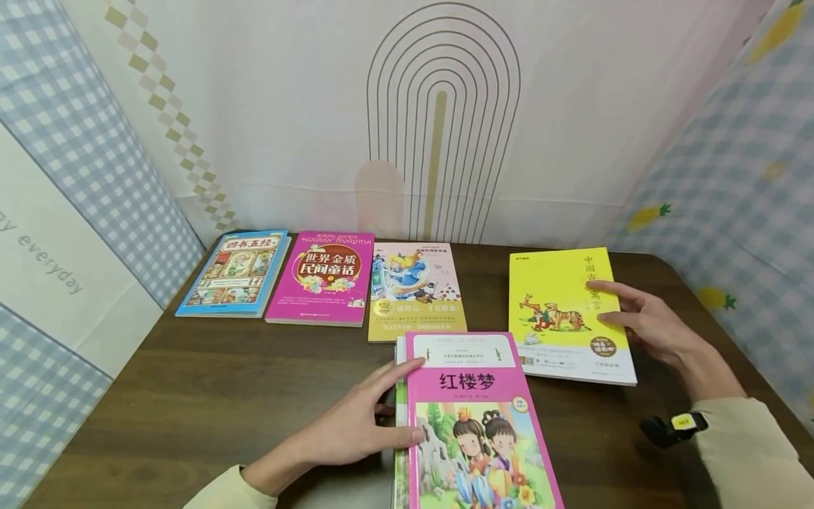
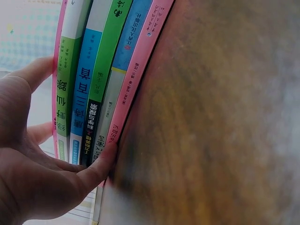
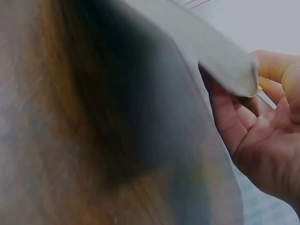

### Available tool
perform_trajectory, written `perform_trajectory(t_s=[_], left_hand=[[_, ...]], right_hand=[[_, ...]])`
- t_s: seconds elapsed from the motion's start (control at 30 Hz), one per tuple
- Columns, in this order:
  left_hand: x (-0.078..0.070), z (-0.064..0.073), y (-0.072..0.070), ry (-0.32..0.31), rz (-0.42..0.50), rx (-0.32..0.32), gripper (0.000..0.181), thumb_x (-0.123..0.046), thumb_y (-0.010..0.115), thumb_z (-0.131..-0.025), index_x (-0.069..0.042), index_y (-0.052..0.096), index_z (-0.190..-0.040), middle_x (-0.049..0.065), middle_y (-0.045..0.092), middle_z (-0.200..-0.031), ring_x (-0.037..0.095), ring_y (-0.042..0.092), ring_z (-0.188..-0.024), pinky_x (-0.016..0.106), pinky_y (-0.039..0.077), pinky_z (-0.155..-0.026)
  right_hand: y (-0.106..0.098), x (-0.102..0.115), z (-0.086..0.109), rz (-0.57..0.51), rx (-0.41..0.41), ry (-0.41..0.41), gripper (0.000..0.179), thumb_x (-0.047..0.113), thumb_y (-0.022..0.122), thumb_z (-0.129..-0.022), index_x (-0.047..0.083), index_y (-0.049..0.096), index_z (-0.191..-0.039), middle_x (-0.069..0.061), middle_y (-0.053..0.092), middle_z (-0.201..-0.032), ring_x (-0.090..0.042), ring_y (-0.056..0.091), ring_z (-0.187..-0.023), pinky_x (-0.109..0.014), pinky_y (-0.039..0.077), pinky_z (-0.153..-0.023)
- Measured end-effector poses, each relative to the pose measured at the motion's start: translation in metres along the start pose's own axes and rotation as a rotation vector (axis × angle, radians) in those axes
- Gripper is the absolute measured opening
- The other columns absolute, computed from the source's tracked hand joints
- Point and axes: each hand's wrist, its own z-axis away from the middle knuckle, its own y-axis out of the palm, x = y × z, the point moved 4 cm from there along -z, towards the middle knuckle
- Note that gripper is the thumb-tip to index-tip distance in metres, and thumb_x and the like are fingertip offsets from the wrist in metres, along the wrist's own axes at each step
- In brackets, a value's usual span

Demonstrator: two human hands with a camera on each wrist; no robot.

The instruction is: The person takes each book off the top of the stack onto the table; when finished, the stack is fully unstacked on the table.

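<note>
My left hand (image 1: 346, 424) grips a stack of books by its spine side, two fingertips on the pink cover of the top book (image 1: 467, 382). In the left wrist view several coloured spines (image 2: 80, 93) show, and a finger reaches down to the pink spine (image 2: 133, 70) nearest the tabletop. My right hand (image 1: 655, 329) holds a yellow book (image 1: 553, 283) by its right edge, with fingertips on the cover. The right wrist view shows the pale page edge (image 3: 211, 51) of this book between the right hand's (image 3: 269, 136) fingers, raised over the wood at that side.
Along the back of the dark wooden table (image 1: 210, 396) lie a blue book (image 1: 235, 272), a magenta book (image 1: 321, 297) and a book with a pink and gold cover (image 1: 413, 290). A patterned cloth (image 1: 292, 92) hangs behind. A black strap (image 1: 668, 430) is at the right wrist.
</note>
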Motion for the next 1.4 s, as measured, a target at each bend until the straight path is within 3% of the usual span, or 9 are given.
perform_trajectory(t_s=[0.27, 0.57, 0.87, 1.13, 1.4], left_hand=[[0.002, 0.001, -0.001, 0.004, 0.001, -0.005, 0.085, -0.04, 0.079, -0.095, -0.039, 0.032, -0.165, 0.005, 0.032, -0.17, 0.031, 0.055, -0.138, 0.036, 0.055, -0.105], [0.002, 0.0, 0.0, 0.011, 0.003, 0.003, 0.085, -0.039, 0.08, -0.094, -0.041, 0.032, -0.165, 0.002, 0.033, -0.169, 0.03, 0.047, -0.143, 0.032, 0.054, -0.106], [0.002, 0.0, 0.001, -0.001, -0.009, -0.007, 0.084, -0.042, 0.08, -0.094, -0.045, 0.034, -0.163, 0.0, 0.033, -0.168, 0.028, 0.047, -0.143, 0.03, 0.054, -0.105], [0.002, -0.001, 0.004, -0.003, -0.012, 0.005, 0.083, -0.042, 0.08, -0.094, -0.049, 0.033, -0.162, -0.003, 0.034, -0.167, 0.026, 0.046, -0.144, 0.03, 0.053, -0.106], [0.003, 0.0, 0.002, 0.005, -0.023, -0.009, 0.083, -0.042, 0.08, -0.094, -0.048, 0.032, -0.162, -0.002, 0.034, -0.167, 0.028, 0.046, -0.145, 0.032, 0.055, -0.106]], right_hand=[[0.007, 0.001, -0.023, 0.076, 0.026, 0.025, 0.072, 0.023, 0.066, -0.105, 0.018, 0.032, -0.167, -0.023, 0.049, -0.147, -0.016, 0.07, -0.09, -0.035, 0.061, -0.071], [0.007, 0.007, -0.043, 0.149, 0.054, 0.016, 0.071, 0.018, 0.06, -0.106, 0.012, 0.026, -0.169, -0.034, 0.037, -0.157, -0.021, 0.066, -0.097, -0.035, 0.059, -0.074], [0.008, 0.011, -0.061, 0.207, 0.037, 0.014, 0.068, 0.011, 0.055, -0.107, 0.01, 0.026, -0.168, -0.038, 0.012, -0.169, -0.044, 0.049, -0.133, -0.03, 0.056, -0.085], [0.007, 0.005, -0.066, 0.132, 0.035, 0.053, 0.07, 0.017, 0.055, -0.109, 0.012, 0.021, -0.17, -0.035, 0.027, -0.164, -0.024, 0.065, -0.108, -0.035, 0.061, -0.082], [0.026, 0.015, -0.077, 0.153, 0.098, 0.0, 0.069, 0.017, 0.058, -0.107, 0.012, 0.027, -0.168, -0.032, 0.034, -0.16, -0.027, 0.063, -0.11, -0.034, 0.059, -0.083]])
